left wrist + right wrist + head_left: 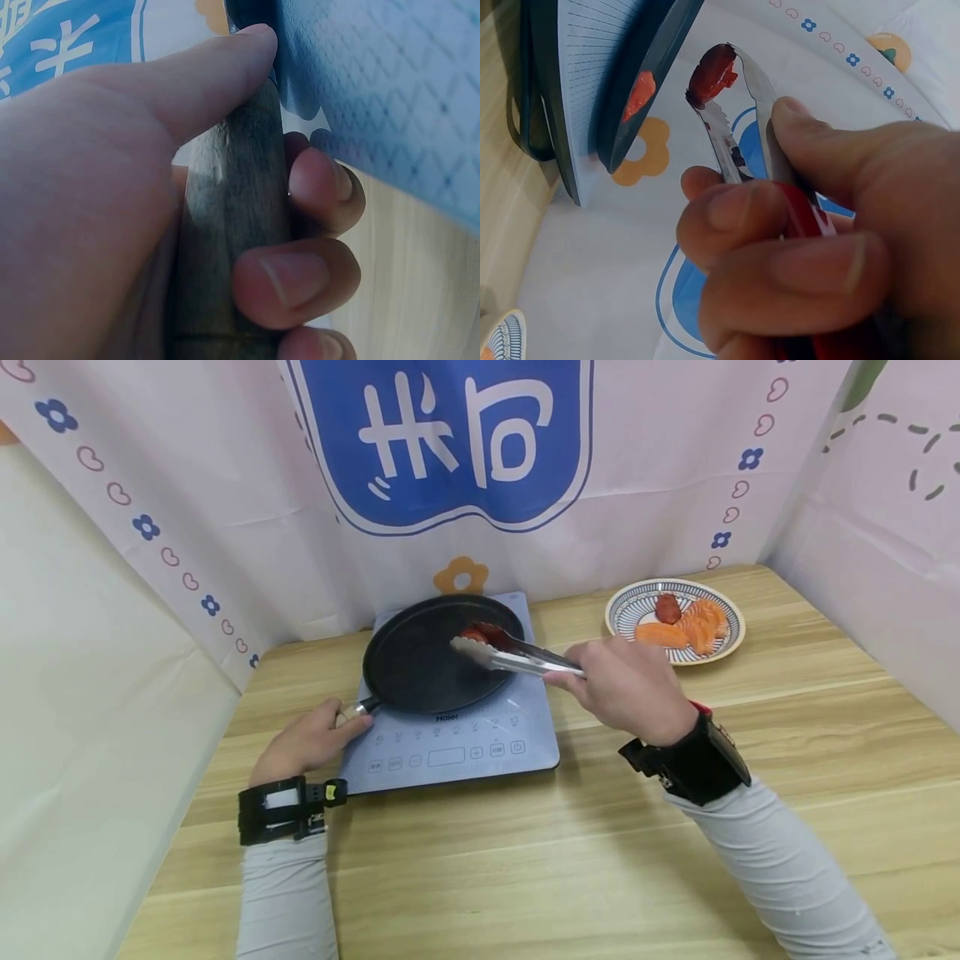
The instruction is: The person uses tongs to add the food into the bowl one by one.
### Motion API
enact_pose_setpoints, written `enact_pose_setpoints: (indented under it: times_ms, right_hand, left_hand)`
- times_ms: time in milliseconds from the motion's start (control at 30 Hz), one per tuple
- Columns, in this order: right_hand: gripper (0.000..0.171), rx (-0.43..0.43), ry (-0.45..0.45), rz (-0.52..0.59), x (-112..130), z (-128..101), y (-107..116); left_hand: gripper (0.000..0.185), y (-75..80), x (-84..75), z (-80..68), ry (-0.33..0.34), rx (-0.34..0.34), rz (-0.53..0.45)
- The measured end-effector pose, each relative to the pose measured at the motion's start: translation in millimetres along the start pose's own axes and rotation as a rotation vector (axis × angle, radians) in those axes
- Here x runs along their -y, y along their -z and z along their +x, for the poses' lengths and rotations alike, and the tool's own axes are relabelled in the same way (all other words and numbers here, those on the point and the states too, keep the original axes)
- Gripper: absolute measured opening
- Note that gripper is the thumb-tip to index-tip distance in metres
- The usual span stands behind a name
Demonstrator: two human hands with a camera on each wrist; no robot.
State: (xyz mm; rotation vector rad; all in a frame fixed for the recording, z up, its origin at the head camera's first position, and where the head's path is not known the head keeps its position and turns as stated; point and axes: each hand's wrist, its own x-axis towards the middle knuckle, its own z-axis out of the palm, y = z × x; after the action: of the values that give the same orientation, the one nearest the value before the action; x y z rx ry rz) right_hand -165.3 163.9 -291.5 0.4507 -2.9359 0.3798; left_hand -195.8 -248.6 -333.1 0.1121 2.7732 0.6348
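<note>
My left hand (pixel 315 739) grips the wooden handle (pixel 232 202) of a black round frying pan (pixel 420 656), the thumb lying along its top. The pan sits on a grey induction cooktop (pixel 450 747). With curled fingers my right hand (pixel 626 689) holds metal tongs (pixel 517 660) over the pan's right side. In the right wrist view, a glossy dark red piece of food (pixel 714 73) is between the tong tips. A brighter red piece (pixel 639 96) shows against the pan there; whether it is a reflection I cannot tell.
A patterned plate (pixel 618 614) stands at the back right, bearing orange salmon slices (pixel 701 628) and a dark red piece of meat (pixel 667 608). The wooden table (pixel 487 868) is bounded by a printed cloth (pixel 637 460) at the back and sides.
</note>
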Motion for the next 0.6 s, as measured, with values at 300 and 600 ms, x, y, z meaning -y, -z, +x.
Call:
enact_pose_setpoints:
  times_ms: [300, 600]
  right_hand:
    - [0.037, 0.039, -0.006, -0.001, 2, 2, -8]
    - [0.038, 0.04, 0.01, -0.032, 2, 2, -11]
  left_hand:
    - [0.051, 0.2, -0.3, -0.2, 0.005, 0.002, 0.001]
    - [0.05, 0.5, -1.4, -2.1, -0.001, -0.009, 0.025]
